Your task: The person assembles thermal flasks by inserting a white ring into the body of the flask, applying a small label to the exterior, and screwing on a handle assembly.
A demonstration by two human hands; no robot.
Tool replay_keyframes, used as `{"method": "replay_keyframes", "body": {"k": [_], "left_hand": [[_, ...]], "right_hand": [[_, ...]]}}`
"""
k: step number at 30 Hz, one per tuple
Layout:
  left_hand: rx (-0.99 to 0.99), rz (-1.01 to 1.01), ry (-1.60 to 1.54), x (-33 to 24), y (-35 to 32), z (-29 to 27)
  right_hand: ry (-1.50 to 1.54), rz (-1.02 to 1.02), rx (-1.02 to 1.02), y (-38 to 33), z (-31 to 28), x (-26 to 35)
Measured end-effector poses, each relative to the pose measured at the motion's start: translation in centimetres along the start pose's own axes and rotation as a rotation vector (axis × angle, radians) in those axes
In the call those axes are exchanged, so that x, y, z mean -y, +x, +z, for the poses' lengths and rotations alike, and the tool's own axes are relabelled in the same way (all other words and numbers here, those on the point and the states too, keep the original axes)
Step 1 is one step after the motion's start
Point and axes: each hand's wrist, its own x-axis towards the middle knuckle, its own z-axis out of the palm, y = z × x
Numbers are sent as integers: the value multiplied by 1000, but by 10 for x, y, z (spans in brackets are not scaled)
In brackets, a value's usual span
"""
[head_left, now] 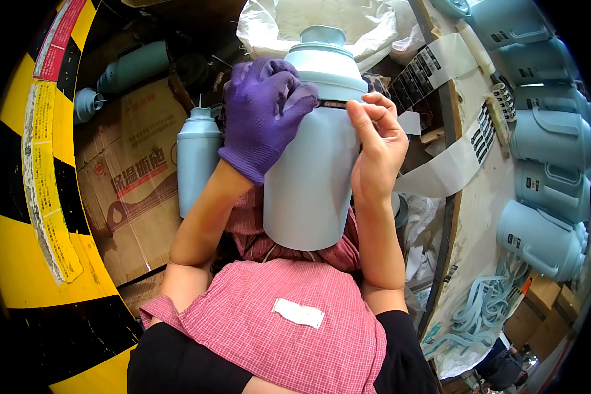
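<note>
A large light-blue vacuum flask stands tilted on my lap, its domed top away from me. My left hand, in a purple knitted glove, is closed against the flask's shoulder, with the thumb at the left end of a small dark label strip. Bare, my right hand pinches the strip's right end between thumb and forefinger, just under the flask's collar. What the curled left fingers grip is partly hidden behind the glove.
A slimmer blue flask stands at my left, by a cardboard box. On the right-hand bench are label sheets, several blue jugs and loose blue straps. A white plastic bag lies beyond the flask.
</note>
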Motion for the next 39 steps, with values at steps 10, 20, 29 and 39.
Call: {"method": "replay_keyframes", "body": {"k": [10,20,29,39], "left_hand": [[33,97,-51,3,2,-3],[48,120,215,-3,3,4],[-9,158,411,-5,1,12],[90,-117,81,21,1,4]], "right_hand": [[96,-37,19,-9,-8,8],[-150,-8,-34,1,-1,-9],[-319,-96,-51,6,-4,-17],[135,185,33,28,-18,-18]]}}
